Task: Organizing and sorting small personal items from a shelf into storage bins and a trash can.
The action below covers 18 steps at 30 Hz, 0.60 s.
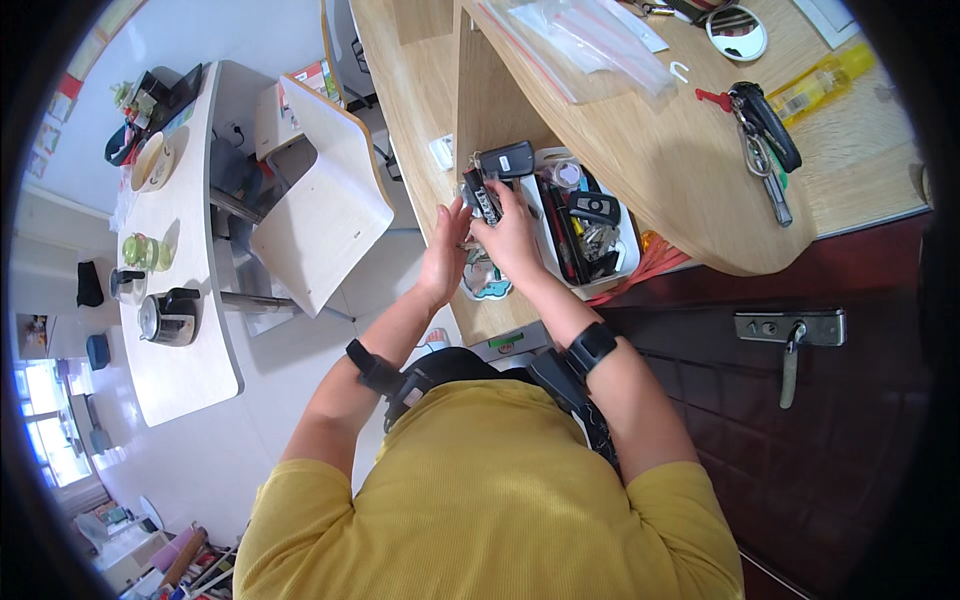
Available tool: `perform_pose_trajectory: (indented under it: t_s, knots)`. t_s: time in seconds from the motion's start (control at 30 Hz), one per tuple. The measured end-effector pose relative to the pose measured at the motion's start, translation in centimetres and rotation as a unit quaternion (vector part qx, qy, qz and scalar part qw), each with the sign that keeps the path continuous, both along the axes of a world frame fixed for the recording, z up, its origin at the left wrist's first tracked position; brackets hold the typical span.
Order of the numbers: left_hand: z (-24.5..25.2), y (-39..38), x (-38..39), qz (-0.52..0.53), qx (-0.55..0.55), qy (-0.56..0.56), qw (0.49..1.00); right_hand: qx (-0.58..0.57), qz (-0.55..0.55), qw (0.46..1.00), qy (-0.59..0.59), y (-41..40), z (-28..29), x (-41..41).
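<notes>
My right hand [514, 234] grips a small dark item with pale printing [489, 208], held above the wooden shelf of a cabinet. My left hand [444, 255] is raised just beside it, fingers pointing up and palm turned towards my right hand; whether it holds anything is hidden. Below the hands lie small loose things and a teal-and-white cloud-shaped piece [491, 289]. To the right stands a white plastic basket [632, 264] containing pens, metal bits and a black car key fob [594, 207]. A dark flat case [508, 159] sits beyond my right fingers.
A rounded wooden top [720, 247] overhangs the shelf, bearing plastic bags [592, 45], a key bunch [765, 142], a yellow bottle [825, 81] and a round mirror [736, 33]. Red cords [652, 264] lie beside the basket. A dark red door [720, 390] borders the right; a chair [330, 202] stands left.
</notes>
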<state>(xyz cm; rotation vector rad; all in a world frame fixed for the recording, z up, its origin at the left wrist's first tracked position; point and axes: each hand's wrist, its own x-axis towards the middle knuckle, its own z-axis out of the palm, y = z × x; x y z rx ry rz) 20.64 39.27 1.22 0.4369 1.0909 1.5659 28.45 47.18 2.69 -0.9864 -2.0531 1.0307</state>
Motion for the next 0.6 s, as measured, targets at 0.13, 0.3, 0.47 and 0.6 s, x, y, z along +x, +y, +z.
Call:
perform_pose_trajectory:
  t_s: [0.13, 0.3, 0.47, 0.6]
  knots:
    - [-1.1, 0.9, 1.3, 0.009, -0.037, 0.073, 0.997, 0.026, -0.022, 0.998, -0.053, 0.8, -1.3, 0.2]
    - [-1.6, 0.4, 2.8, 0.036, -0.006, 0.169, 0.985, -0.028, 0.059, 0.988, -0.143, 0.3, -0.5, 1.0]
    - [-4.4, 0.6, 4.2, 0.143, 0.045, 0.389, 0.909, 0.085, 0.098, 0.969, -0.209, -0.4, 0.9, 3.5]
    - [-4.0, 0.3, 4.5, 0.188, 0.042, 0.342, 0.92, 0.097, 0.169, 0.979, -0.065, -1.1, 3.1, 5.7]
